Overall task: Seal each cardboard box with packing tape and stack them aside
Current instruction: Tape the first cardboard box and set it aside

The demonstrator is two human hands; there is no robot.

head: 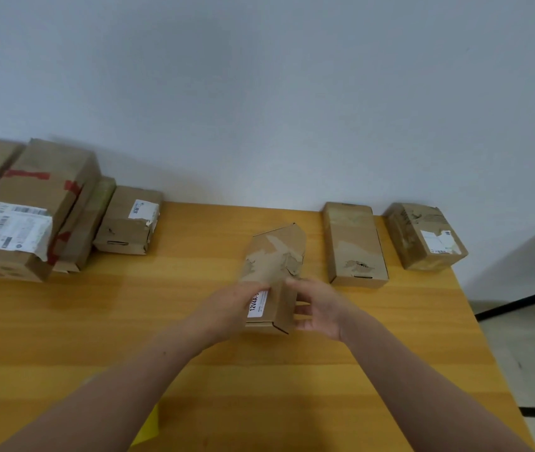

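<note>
Two hands hold one small box [276,262] over the middle of the yellow table [129,337]. The left hand [227,308] grips the box's left side, fingers curled over the near end beside a white label [257,308] printed "12V4A". The right hand [320,308] takes the right side, thumb on top of the cardboard and fingers curled in against it. The small box points away from the person, far end raised, its top torn and patchy. Whether its near end touches the table I cannot tell.

Along the wall [292,93], to the right, a long box [354,243] lies flat with a ragged hole near its front edge. Near it, at the table's corner, sits a corner box [426,236] with a white sticker. To the left stands a dented box [129,223] with a ripped sticker. Next comes a thin box [90,220], set against a big box [31,197] that is banded with red tape [28,174] and carries a shipping label [8,228]. A yellow sheet [147,429] shows under the left forearm, low in the view.
</note>
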